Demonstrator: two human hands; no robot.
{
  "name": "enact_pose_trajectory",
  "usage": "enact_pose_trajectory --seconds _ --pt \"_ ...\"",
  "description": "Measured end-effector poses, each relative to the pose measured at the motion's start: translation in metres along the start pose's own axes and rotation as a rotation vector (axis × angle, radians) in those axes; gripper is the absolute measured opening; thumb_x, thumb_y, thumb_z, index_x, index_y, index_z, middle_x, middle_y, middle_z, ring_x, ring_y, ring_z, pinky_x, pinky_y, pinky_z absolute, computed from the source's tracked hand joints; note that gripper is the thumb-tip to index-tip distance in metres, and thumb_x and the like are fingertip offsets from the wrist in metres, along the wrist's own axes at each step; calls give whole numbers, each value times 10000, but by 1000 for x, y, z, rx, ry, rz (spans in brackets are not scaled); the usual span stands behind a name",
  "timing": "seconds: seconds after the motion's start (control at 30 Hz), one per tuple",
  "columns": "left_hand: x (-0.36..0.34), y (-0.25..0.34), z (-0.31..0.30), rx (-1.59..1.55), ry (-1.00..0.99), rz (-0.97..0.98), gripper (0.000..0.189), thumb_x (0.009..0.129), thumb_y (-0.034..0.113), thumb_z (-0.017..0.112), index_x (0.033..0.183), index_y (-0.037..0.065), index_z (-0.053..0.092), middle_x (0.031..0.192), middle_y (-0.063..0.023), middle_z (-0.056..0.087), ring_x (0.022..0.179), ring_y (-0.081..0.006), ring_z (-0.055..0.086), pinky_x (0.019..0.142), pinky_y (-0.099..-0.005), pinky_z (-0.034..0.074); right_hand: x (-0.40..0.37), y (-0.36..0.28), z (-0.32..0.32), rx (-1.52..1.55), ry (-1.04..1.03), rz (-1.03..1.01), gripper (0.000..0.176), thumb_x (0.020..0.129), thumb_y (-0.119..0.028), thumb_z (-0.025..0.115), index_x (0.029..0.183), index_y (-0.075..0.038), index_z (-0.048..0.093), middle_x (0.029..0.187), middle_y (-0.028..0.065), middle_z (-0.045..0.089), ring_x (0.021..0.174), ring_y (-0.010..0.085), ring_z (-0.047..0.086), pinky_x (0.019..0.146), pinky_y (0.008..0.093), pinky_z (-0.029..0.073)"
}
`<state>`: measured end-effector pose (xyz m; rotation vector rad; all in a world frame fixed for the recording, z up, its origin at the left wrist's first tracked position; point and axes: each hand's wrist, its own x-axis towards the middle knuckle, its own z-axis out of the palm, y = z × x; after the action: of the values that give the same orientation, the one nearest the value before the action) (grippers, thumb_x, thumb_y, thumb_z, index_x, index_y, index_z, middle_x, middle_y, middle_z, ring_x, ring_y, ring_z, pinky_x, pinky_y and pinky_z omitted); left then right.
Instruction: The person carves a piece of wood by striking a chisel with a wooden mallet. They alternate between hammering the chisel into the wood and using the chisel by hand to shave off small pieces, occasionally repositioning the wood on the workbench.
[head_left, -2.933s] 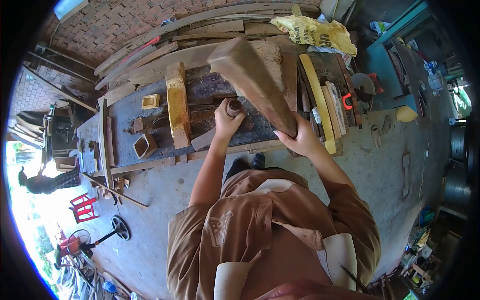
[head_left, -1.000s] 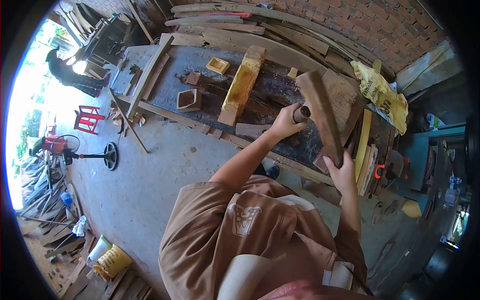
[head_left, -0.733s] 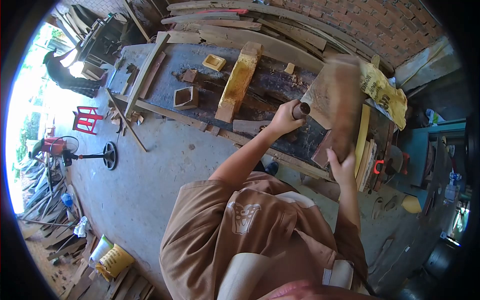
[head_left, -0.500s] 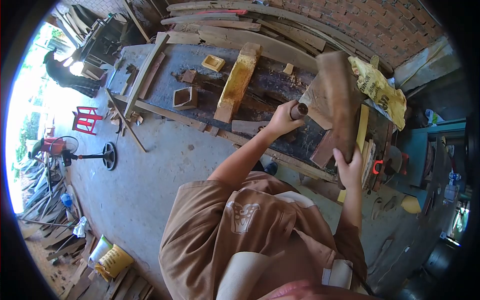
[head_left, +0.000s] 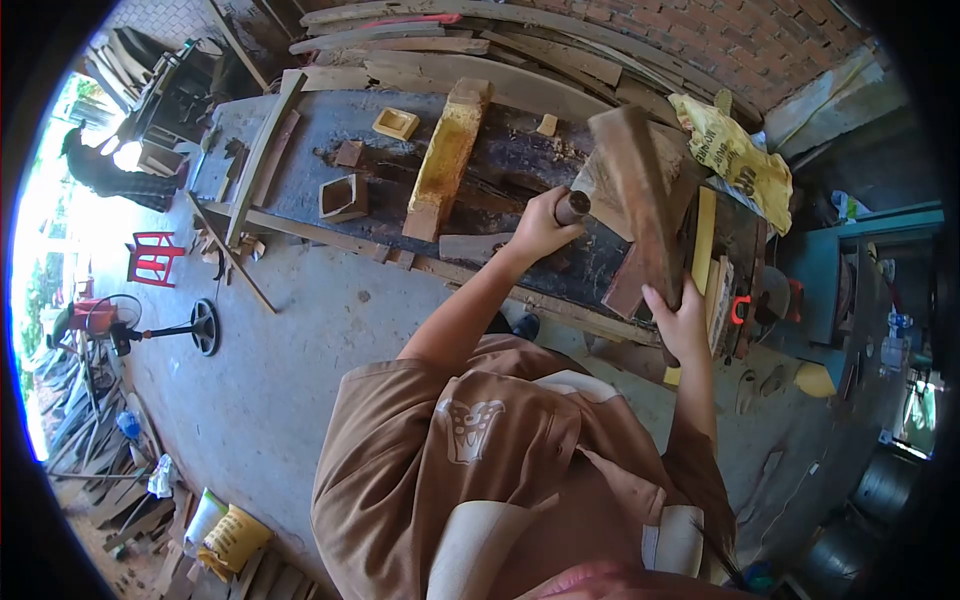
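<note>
My left hand [head_left: 546, 230] is closed around a chisel with a dark, round-ended handle [head_left: 573, 207]; its blade is hidden below my fist. My right hand [head_left: 682, 318] grips the narrow lower end of a wooden mallet [head_left: 642, 180]. The mallet is raised over the workbench [head_left: 330, 105], its thick end up and to the right of the chisel, apart from it. Under the mallet lies a pale wood block [head_left: 607, 200], partly covered. A reddish-brown wood piece [head_left: 626, 285] rests between my hands.
A yellowish hollowed beam [head_left: 450, 155] lies across the bench, with a small hollowed block [head_left: 396, 124] and an open wooden box [head_left: 343, 198] to its left. A yellow sack [head_left: 735, 150] sits at the right end. Behind are stacked planks [head_left: 420, 45]. Another person [head_left: 110, 170] stands far left.
The mallet has swung a little left, toward the chisel, and is less blurred. My left hand keeps its hold on the chisel. The whole view has shifted slightly.
</note>
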<state>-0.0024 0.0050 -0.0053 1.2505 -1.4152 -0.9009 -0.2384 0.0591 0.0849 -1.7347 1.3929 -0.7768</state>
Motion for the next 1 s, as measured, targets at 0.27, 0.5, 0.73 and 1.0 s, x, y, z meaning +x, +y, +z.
enact_pose_trajectory --seconds 0.27,0.5,0.73,1.0 --pt "1 3 1 27 13 -1 333 591 120 684 866 -19 559 747 -174 578 681 -278 591 641 -332 458 78 48 -1 -424 120 145 454 778 -420 615 942 -5 536 857 233 614 844 395 589 698 426 458" --pt "-1 2 -2 5 -14 -1 253 657 111 670 849 -6 554 722 -77 566 676 -101 504 642 -275 441 118 58 -3 -813 -54 223 528 787 -481 567 1002 0 532 905 231 616 876 383 591 738 436 473" --pt "5 7 -7 -4 -97 -68 277 696 135 698 886 -1 548 746 -45 569 690 -86 482 647 -265 437 127 43 9 -377 199 -187 570 830 -453 556 1176 -5 491 1148 226 522 1070 353 512 856 411 437" --pt "11 -15 -12 -109 -225 7 424 678 183 737 1007 -10 552 905 -119 616 809 -164 569 754 -295 449 115 -18 86 132 -217 -373 457 842 -278 609 1197 -22 476 1177 133 539 1126 199 492 903 311 415"
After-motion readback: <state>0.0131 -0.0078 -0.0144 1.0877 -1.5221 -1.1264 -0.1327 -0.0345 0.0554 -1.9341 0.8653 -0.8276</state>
